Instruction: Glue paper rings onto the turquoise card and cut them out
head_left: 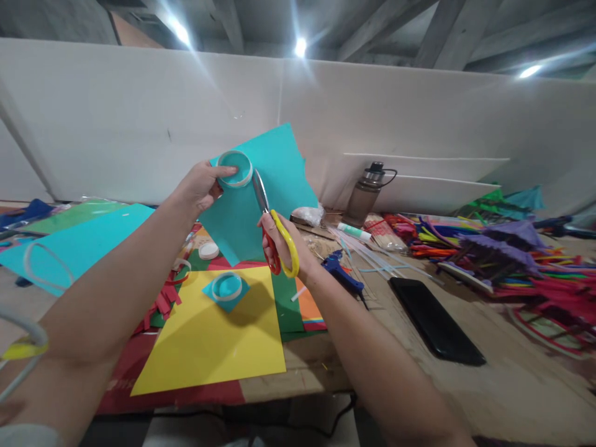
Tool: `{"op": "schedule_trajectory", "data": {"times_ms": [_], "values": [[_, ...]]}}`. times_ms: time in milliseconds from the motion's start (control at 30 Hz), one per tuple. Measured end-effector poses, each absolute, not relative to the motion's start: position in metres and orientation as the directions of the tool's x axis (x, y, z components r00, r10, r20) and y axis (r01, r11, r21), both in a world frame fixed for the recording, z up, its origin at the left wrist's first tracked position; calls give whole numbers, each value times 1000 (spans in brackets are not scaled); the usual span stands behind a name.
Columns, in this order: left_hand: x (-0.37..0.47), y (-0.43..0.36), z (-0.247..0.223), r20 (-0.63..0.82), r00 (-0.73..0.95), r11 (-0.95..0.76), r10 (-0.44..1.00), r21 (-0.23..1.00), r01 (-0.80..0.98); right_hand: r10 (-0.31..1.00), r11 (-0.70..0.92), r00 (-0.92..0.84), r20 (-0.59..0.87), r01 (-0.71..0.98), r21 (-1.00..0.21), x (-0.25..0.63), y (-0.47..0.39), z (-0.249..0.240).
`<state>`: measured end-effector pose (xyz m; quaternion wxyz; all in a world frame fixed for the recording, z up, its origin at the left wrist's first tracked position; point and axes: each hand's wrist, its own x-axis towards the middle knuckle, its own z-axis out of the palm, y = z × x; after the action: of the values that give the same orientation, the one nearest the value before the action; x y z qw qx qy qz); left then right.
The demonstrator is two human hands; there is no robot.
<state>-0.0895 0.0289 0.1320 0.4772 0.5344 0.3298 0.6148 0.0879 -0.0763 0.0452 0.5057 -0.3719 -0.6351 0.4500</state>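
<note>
My left hand (pixel 208 185) pinches a turquoise sheet of paper (pixel 282 164) at its left side, the thumb inside a white ring (pixel 252 169) that lies against the sheet. In my right hand (pixel 284 243) is a pair of scissors (pixel 292 251) with red and yellow handles. The blades point up and lie against the turquoise sheet, close to the ring's right side. Below, on a yellow sheet (pixel 223 347), sits a small turquoise square (pixel 228 306) with another white ring (pixel 241 289) on it.
A black phone (pixel 435 320), a blue glue gun (pixel 343 273), a glue stick (pixel 354 232) and a dark bottle (pixel 363 198) stand or lie to the right. Colourful pipe cleaners (pixel 433 236) are heaped farther right. More turquoise paper (pixel 107 239) lies left. A white panel (pixel 186 112) rises behind.
</note>
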Motion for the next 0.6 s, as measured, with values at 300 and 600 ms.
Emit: {"op": "schedule_trajectory", "data": {"times_ms": [300,600], "values": [[-86,18,139,259,120,-232,959,952,-200,932,330,-151,330,-27,-943,85,-76,46],[-83,11,147,242,173,-222,955,967,-126,923,375,-97,372,18,-927,84,-74,45]]}}
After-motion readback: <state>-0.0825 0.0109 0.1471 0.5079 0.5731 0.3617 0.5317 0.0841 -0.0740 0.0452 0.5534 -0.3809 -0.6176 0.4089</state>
